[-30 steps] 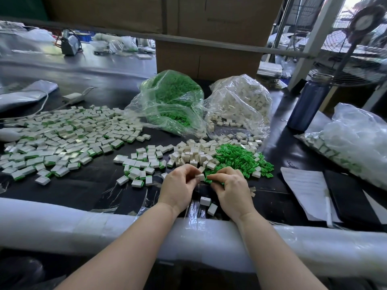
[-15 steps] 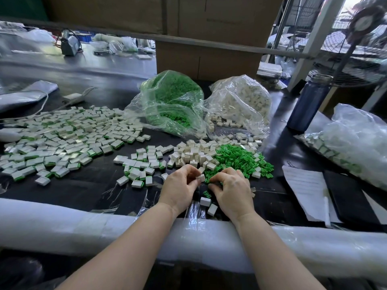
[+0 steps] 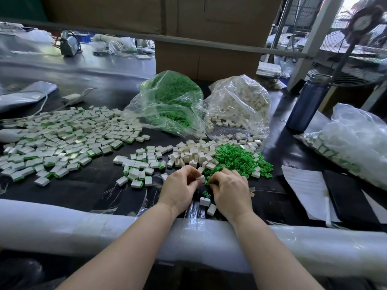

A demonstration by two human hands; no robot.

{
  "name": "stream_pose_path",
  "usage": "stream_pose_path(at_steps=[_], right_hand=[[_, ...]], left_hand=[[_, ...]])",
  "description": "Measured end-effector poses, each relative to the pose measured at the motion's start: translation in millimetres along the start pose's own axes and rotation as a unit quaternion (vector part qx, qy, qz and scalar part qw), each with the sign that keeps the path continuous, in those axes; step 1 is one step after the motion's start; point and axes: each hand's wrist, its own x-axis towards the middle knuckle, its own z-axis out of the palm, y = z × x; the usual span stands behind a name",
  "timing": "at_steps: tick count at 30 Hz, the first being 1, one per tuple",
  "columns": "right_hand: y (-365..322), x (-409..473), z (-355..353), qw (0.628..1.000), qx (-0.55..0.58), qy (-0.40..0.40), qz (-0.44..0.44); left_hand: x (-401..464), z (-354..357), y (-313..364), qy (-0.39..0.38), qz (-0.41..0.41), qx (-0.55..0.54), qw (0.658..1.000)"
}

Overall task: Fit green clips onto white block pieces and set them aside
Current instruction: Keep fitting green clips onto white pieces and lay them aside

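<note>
My left hand (image 3: 181, 188) pinches a small white block (image 3: 201, 178) between thumb and fingers. My right hand (image 3: 231, 190) is curled beside it, fingertips closed at the near edge of the loose green clips (image 3: 238, 159); what it holds is hidden. A heap of bare white blocks (image 3: 192, 152) lies just beyond the hands. Two white blocks (image 3: 207, 205) and one green clip (image 3: 206, 194) lie between my wrists. Fitted pieces form a small group (image 3: 140, 166) to the left and a wide spread (image 3: 58, 141) at far left.
A bag of green clips (image 3: 171, 101) and a bag of white blocks (image 3: 240, 101) sit behind the heaps. A blue bottle (image 3: 305, 103), a full plastic bag (image 3: 356, 143), papers (image 3: 305, 189) and a black folder (image 3: 351, 197) lie right. A foam-wrapped rail (image 3: 62, 222) edges the table.
The hands stayed in the same spot, working fingertips together. A green clip now lies on the table between my wrists, where none showed a second ago.
</note>
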Motion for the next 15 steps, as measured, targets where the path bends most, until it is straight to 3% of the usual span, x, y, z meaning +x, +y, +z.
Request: stream_pose_path(at_steps=[15], right_hand=[[3.1, 0.5, -2.3, 0.998, 0.039, 0.001, 0.042]], left_hand=[[0.4, 0.2, -0.6, 0.001, 0.004, 0.003, 1.000]])
